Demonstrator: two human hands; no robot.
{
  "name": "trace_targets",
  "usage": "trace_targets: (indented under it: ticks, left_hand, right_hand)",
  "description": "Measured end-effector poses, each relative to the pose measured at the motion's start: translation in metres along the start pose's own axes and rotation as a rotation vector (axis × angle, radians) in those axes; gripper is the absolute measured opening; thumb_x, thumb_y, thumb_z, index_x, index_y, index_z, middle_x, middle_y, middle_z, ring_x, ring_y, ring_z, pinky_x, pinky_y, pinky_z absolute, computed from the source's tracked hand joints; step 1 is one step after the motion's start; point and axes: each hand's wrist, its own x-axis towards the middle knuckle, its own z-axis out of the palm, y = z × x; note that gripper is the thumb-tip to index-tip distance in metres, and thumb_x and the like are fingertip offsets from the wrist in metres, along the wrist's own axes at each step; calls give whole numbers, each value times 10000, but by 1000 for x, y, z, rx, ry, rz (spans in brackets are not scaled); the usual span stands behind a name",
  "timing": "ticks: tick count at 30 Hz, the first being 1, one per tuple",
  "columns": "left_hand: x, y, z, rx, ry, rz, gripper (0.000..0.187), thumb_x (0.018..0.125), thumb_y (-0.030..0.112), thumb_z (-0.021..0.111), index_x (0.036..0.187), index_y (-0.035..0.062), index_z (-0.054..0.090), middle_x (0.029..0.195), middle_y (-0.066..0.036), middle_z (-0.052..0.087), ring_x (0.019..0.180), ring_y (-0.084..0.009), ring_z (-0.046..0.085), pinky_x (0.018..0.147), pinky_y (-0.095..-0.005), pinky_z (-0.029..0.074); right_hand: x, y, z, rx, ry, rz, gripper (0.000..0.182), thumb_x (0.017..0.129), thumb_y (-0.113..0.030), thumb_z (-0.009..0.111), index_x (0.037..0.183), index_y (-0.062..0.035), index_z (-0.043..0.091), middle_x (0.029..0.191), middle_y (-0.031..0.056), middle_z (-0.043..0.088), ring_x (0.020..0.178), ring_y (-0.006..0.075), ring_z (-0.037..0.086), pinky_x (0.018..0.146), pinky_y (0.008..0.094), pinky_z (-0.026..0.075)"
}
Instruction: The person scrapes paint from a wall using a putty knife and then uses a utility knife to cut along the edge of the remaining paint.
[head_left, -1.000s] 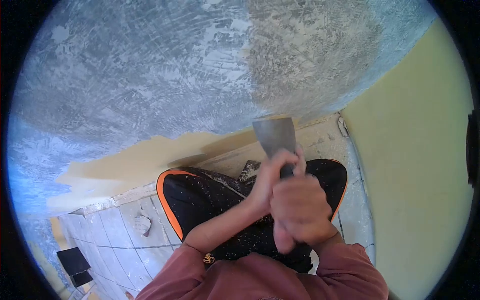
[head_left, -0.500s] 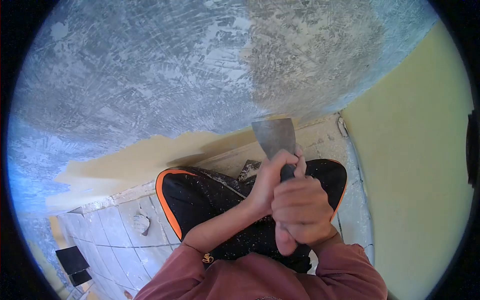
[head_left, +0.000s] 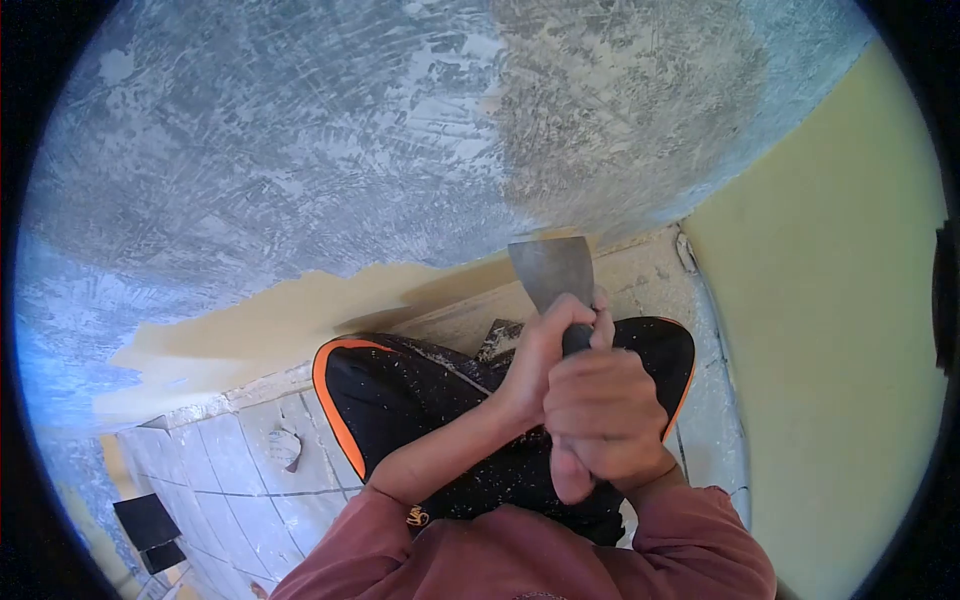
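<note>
A wide-bladed scraper (head_left: 553,272) points away from me, its metal blade up against the low part of the wall near the corner. My left hand (head_left: 541,358) is closed around the upper handle, just below the blade. Lower down, my right hand (head_left: 603,405) wraps the handle with its fingers curled over it, hiding most of the grip. The wall (head_left: 400,150) in front is rough and scraped grey, with a damp-looking brownish patch above the blade. A jagged strip of yellowish paint (head_left: 290,310) runs along its bottom.
A smooth yellow-green wall (head_left: 830,320) stands close on the right. Dusty floor tiles (head_left: 225,450) lie to the left, with a loose flake (head_left: 284,450) and a dark flat object (head_left: 146,522). My crossed legs (head_left: 400,400) are speckled with debris.
The scraper blade has shifted very slightly to the right, with both hands still on the handle. The wall looks the same.
</note>
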Motion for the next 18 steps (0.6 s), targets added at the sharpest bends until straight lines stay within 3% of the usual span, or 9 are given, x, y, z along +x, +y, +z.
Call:
trace_targets:
  ticks: [2, 3, 5, 7, 9, 10, 12, 16, 18]
  left_hand:
    - [19, -10, -29, -120, 174, -94, 190, 829, 218, 454, 919, 54, 489, 730, -11, 494, 722, -96, 478, 708, -235, 385]
    - [17, -18, -48, 227, -124, 164, 199, 832, 234, 463, 909, 52, 481, 734, -10, 494, 729, -98, 482, 726, -251, 389]
    - [6, -2, -8, 124, -72, 72, 193, 830, 234, 464, 893, 52, 476, 733, -11, 494, 725, -99, 482, 723, -251, 390]
    - [-3, -2, 1, 8, 19, -41, 188, 828, 234, 465, 876, 53, 470, 733, -12, 493, 720, -99, 483, 720, -252, 391]
    - [2, -7, -7, 656, 108, 315, 167, 820, 220, 462, 859, 58, 460, 730, -15, 485, 677, -103, 463, 670, -242, 382]
    - [4, -6, -10, 656, 107, 312, 167, 820, 220, 462, 859, 58, 460, 730, -15, 485, 677, -103, 463, 670, -242, 382]
    - [13, 1, -13, -161, -115, -89, 139, 788, 193, 480, 850, 70, 465, 731, -14, 480, 660, -108, 453, 649, -223, 368]
    - [-7, 6, 15, 36, -33, 0, 126, 778, 185, 488, 844, 80, 468, 713, -8, 462, 648, -108, 449, 634, -215, 363]
    - [14, -1, -8, 15, 207, 5, 113, 778, 174, 485, 836, 79, 471, 690, -14, 457, 631, -110, 448, 619, -213, 366]
  right_hand:
    - [-9, -2, 8, -303, -235, 120, 168, 599, 15, 568, 540, -76, 440, 571, 61, 499, 503, 204, 514, 489, 291, 470]
    - [-19, 4, 20, -122, 43, 186, 128, 572, 30, 555, 550, -44, 453, 579, 65, 518, 507, 219, 532, 520, 313, 488]
    - [-13, 9, 16, 51, 331, 237, 96, 546, 44, 542, 561, -11, 465, 587, 69, 537, 511, 235, 550, 550, 334, 506]
    - [9, -4, -4, 316, 284, -271, 149, 613, 1, 554, 554, -31, 420, 574, 66, 499, 495, 202, 506, 503, 317, 485]
    - [9, 14, 9, 290, 299, -201, 145, 580, 14, 557, 544, -30, 423, 576, 64, 517, 512, 213, 530, 545, 327, 496]
    - [8, 17, 13, 259, 319, -124, 146, 546, 28, 559, 534, -29, 426, 578, 63, 535, 529, 223, 553, 586, 336, 508]
    - [9, 9, 4, 241, 273, -135, 143, 539, 30, 556, 533, -27, 425, 576, 66, 531, 517, 224, 548, 567, 331, 504]
    - [12, -14, -13, 236, 180, -205, 136, 510, 33, 539, 537, -17, 416, 564, 76, 516, 465, 232, 519, 506, 323, 488]
    - [11, 20, 25, 229, 315, -152, 125, 526, 37, 532, 543, -15, 419, 561, 76, 513, 468, 230, 519, 511, 324, 490]
